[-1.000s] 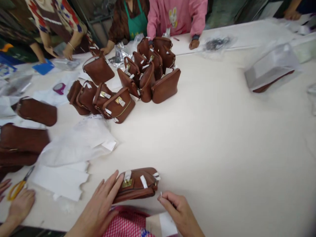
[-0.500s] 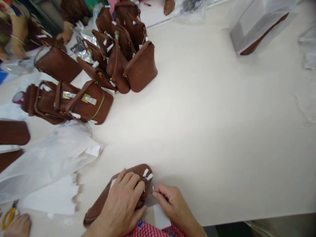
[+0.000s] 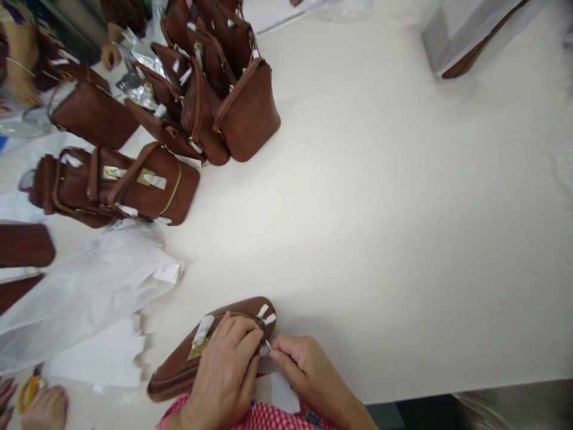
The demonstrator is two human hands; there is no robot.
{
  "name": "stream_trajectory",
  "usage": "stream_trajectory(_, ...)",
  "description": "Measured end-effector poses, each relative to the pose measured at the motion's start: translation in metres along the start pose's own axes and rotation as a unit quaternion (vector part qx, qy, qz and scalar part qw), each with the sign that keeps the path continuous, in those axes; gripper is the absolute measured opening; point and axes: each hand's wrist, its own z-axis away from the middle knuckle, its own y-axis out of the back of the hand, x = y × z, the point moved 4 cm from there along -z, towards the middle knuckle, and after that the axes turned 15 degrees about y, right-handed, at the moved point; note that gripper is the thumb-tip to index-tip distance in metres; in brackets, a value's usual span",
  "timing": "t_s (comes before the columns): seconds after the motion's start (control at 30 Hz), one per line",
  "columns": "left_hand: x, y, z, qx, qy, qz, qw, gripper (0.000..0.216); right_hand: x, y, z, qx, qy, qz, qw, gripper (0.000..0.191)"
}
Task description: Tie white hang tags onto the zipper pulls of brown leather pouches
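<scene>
At six o'clock on my table (image 3: 380,209), my left hand (image 3: 226,373) presses flat on a brown handbag (image 3: 179,364); my right hand (image 3: 308,373) pinches a small white strip (image 3: 267,344) (touching the bag's end).

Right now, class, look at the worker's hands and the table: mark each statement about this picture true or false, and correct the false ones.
1. The left hand rests on a brown bag lying flat at the near edge of the table. True.
2. The right hand grips yellow scissors. False: it pinches a small white strip at the bag's end; the yellow-handled scissors lie far left, by another person's hand.
3. The bag under the left hand is black. False: it is brown.
4. Several brown bags stand grouped at the far left of the table. True.
5. A white plastic bag lies left of the worker's bag. True.
</scene>
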Motion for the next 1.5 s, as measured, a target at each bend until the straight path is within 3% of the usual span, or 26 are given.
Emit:
stream_trajectory(0.2,-0.009,-0.003,0.007,0.076,-0.042,-0.013,0.996,0.034,-0.007,0.005,-0.008,-0.013,-0.001,-0.015,1.000,0.027)
stream_trajectory(0.5,-0.011,-0.003,0.005,0.074,-0.060,-0.014,0.995,0.024,-0.007,0.007,-0.012,-0.010,0.022,0.021,0.999,0.022)
stream_trajectory(1.0,-0.014,-0.003,0.008,0.109,-0.108,-0.102,0.983,0.033,-0.015,0.010,-0.020,-0.012,0.043,0.038,0.998,0.020)
stream_trajectory(1.17,-0.010,0.000,0.008,0.115,-0.129,-0.078,0.982,0.031,-0.013,0.008,-0.024,0.005,0.047,-0.020,0.999,0.019)
stream_trajectory(1.33,-0.009,0.000,0.008,0.118,-0.139,-0.061,0.981,0.028,-0.008,0.007,-0.024,0.038,0.016,-0.077,0.996,0.004)
stream_trajectory(1.5,-0.008,-0.001,0.007,0.123,-0.137,-0.049,0.982,0.026,-0.003,0.006,-0.025,0.043,-0.011,-0.172,0.984,0.016)
